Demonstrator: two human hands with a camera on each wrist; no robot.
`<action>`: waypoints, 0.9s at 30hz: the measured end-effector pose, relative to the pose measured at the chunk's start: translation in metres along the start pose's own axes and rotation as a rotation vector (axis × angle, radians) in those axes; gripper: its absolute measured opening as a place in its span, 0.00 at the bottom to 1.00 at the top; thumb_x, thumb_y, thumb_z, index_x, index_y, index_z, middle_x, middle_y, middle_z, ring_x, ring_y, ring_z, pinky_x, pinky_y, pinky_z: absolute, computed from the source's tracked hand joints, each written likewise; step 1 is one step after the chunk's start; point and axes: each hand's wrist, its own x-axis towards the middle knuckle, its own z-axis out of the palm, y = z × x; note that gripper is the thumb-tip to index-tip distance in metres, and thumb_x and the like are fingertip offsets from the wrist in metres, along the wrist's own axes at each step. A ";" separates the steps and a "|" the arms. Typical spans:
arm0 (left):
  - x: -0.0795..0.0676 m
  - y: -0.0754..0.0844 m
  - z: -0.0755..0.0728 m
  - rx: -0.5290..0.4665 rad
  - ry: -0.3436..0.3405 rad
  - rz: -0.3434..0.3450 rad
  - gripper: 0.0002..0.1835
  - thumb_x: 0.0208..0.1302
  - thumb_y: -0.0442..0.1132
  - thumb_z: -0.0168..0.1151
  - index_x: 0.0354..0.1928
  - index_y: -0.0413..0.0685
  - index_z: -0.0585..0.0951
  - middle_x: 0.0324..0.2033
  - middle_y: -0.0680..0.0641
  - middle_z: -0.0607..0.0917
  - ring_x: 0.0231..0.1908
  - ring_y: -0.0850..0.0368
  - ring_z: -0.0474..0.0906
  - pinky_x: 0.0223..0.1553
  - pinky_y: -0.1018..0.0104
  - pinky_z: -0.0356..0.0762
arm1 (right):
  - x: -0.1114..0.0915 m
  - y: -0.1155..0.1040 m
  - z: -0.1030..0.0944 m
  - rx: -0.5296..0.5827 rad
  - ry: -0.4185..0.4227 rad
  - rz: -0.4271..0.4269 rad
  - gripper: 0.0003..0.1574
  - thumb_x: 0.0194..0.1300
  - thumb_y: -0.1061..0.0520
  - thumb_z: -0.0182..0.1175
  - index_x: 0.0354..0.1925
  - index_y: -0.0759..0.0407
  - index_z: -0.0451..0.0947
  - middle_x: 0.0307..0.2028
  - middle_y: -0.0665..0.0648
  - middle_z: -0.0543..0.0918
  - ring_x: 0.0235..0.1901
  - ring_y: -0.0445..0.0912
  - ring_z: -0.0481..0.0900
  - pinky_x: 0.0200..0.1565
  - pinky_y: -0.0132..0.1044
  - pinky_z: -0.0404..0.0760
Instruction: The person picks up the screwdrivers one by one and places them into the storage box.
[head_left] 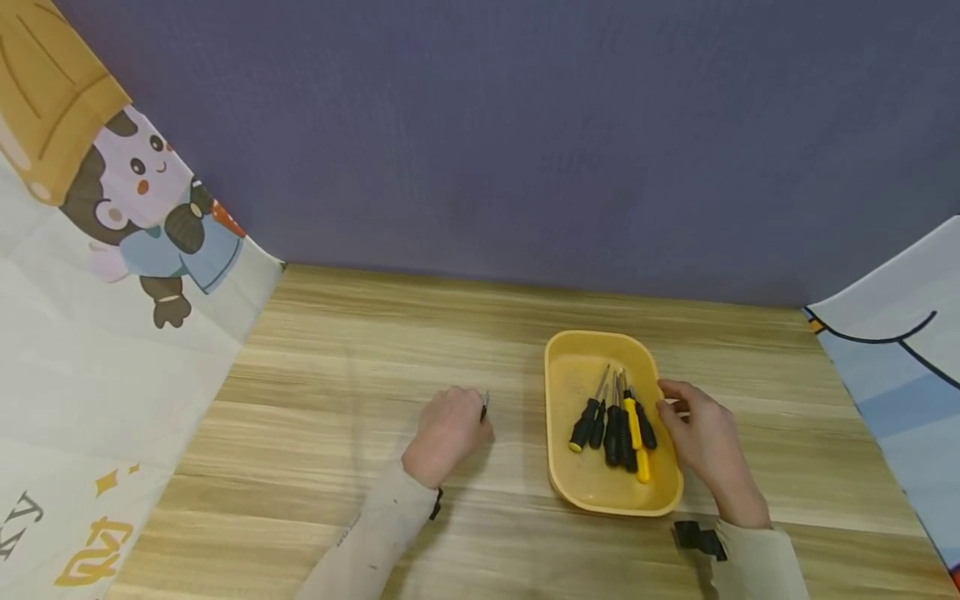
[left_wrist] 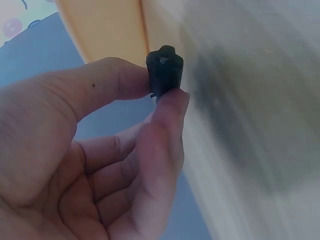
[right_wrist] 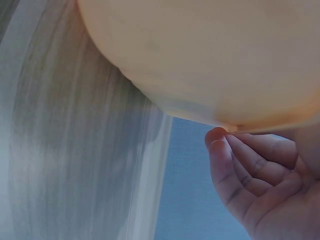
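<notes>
A small screwdriver with a black handle and a thin metal tip is in my left hand, left of a yellow plastic bin. Thumb and fingertips pinch its black handle, as the left wrist view shows. My right hand holds the bin's right rim with its fingertips. From the right wrist, the bin's wall fills the upper view and curled fingers meet its edge; the thumb's tip is hidden. Several screwdrivers with black or yellow handles lie together inside the bin.
The wood-grain table carries the bin right of centre. Behind it rises a dark blue-grey cloth. A printed cartoon sheet borders the left side, and another printed sheet the right.
</notes>
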 end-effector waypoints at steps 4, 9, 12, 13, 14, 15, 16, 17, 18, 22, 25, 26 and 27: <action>-0.001 0.004 -0.006 -0.019 0.003 0.017 0.20 0.51 0.35 0.59 0.08 0.54 0.64 0.04 0.58 0.61 0.06 0.66 0.56 0.06 0.74 0.56 | 0.000 0.000 0.000 -0.001 0.006 -0.009 0.19 0.64 0.61 0.56 0.53 0.66 0.73 0.40 0.65 0.80 0.33 0.55 0.80 0.32 0.49 0.79; -0.001 0.013 -0.015 -0.007 0.019 0.053 0.22 0.53 0.36 0.58 0.07 0.54 0.61 0.04 0.59 0.57 0.06 0.67 0.52 0.06 0.74 0.54 | 0.000 0.002 0.001 0.000 0.012 -0.022 0.19 0.63 0.62 0.56 0.53 0.66 0.73 0.41 0.65 0.80 0.33 0.55 0.79 0.32 0.49 0.79; 0.001 0.019 -0.021 0.002 0.045 0.080 0.23 0.53 0.37 0.59 0.07 0.54 0.61 0.04 0.59 0.57 0.06 0.67 0.52 0.06 0.73 0.55 | 0.000 0.002 0.002 0.000 0.012 -0.026 0.19 0.63 0.62 0.56 0.53 0.67 0.73 0.42 0.65 0.80 0.34 0.55 0.79 0.32 0.49 0.79; 0.002 0.022 -0.023 -0.004 0.049 0.087 0.23 0.53 0.37 0.59 0.07 0.54 0.61 0.05 0.59 0.57 0.06 0.66 0.52 0.06 0.72 0.55 | 0.000 0.002 0.002 -0.001 0.011 -0.025 0.19 0.63 0.62 0.56 0.53 0.67 0.73 0.42 0.65 0.80 0.34 0.55 0.79 0.32 0.49 0.79; 0.004 0.024 -0.026 -0.009 0.054 0.094 0.22 0.52 0.37 0.59 0.07 0.54 0.61 0.05 0.59 0.57 0.06 0.66 0.52 0.06 0.72 0.56 | 0.000 0.002 0.002 -0.002 0.010 -0.023 0.19 0.63 0.62 0.56 0.53 0.67 0.73 0.42 0.65 0.80 0.34 0.55 0.79 0.33 0.49 0.79; 0.006 0.027 -0.028 -0.011 0.055 0.101 0.22 0.52 0.37 0.59 0.08 0.54 0.61 0.05 0.58 0.58 0.07 0.65 0.53 0.07 0.71 0.57 | 0.000 0.002 0.002 -0.002 0.008 -0.020 0.20 0.63 0.62 0.56 0.53 0.67 0.73 0.42 0.65 0.80 0.34 0.55 0.79 0.33 0.49 0.79; 0.008 0.031 -0.030 -0.013 0.053 0.109 0.20 0.51 0.36 0.58 0.08 0.53 0.61 0.06 0.58 0.59 0.07 0.65 0.55 0.08 0.71 0.58 | 0.000 0.001 0.001 -0.002 0.006 -0.017 0.20 0.63 0.62 0.56 0.53 0.67 0.73 0.42 0.65 0.80 0.34 0.55 0.79 0.33 0.49 0.79; 0.010 0.035 -0.033 -0.006 0.047 0.113 0.20 0.51 0.36 0.59 0.09 0.53 0.62 0.06 0.57 0.61 0.08 0.64 0.56 0.08 0.70 0.59 | 0.000 0.001 0.001 -0.002 0.005 -0.016 0.20 0.63 0.62 0.56 0.53 0.67 0.73 0.42 0.65 0.80 0.34 0.55 0.79 0.33 0.49 0.79; 0.011 0.040 -0.035 -0.001 0.040 0.122 0.19 0.51 0.37 0.59 0.09 0.53 0.63 0.07 0.56 0.62 0.09 0.63 0.58 0.09 0.69 0.60 | 0.000 0.001 0.001 -0.002 0.004 -0.014 0.20 0.64 0.62 0.55 0.53 0.67 0.73 0.42 0.65 0.80 0.34 0.55 0.79 0.33 0.49 0.79; 0.017 0.064 -0.044 0.036 0.014 0.164 0.18 0.54 0.40 0.60 0.11 0.52 0.66 0.08 0.56 0.65 0.10 0.62 0.61 0.11 0.69 0.63 | 0.000 0.002 0.002 0.000 0.006 -0.017 0.19 0.64 0.62 0.55 0.53 0.67 0.73 0.42 0.65 0.80 0.34 0.55 0.79 0.32 0.49 0.79; 0.022 0.083 -0.047 0.048 0.001 0.203 0.20 0.55 0.41 0.61 0.10 0.52 0.65 0.06 0.57 0.62 0.08 0.65 0.58 0.09 0.71 0.60 | 0.000 0.004 0.003 0.002 0.014 -0.024 0.19 0.63 0.62 0.56 0.53 0.67 0.73 0.41 0.65 0.80 0.33 0.55 0.79 0.32 0.49 0.79; 0.025 0.090 -0.047 0.053 -0.003 0.217 0.20 0.55 0.42 0.61 0.10 0.52 0.65 0.06 0.57 0.62 0.07 0.65 0.57 0.09 0.72 0.59 | 0.000 0.004 0.003 0.001 0.018 -0.028 0.19 0.63 0.62 0.56 0.52 0.67 0.73 0.40 0.65 0.80 0.33 0.55 0.79 0.32 0.49 0.79; 0.028 0.097 -0.046 0.071 -0.006 0.233 0.20 0.55 0.42 0.61 0.10 0.53 0.65 0.06 0.57 0.60 0.07 0.65 0.56 0.08 0.72 0.58 | 0.001 0.005 0.003 0.001 0.021 -0.032 0.19 0.63 0.63 0.56 0.52 0.67 0.73 0.40 0.65 0.80 0.33 0.55 0.79 0.32 0.49 0.79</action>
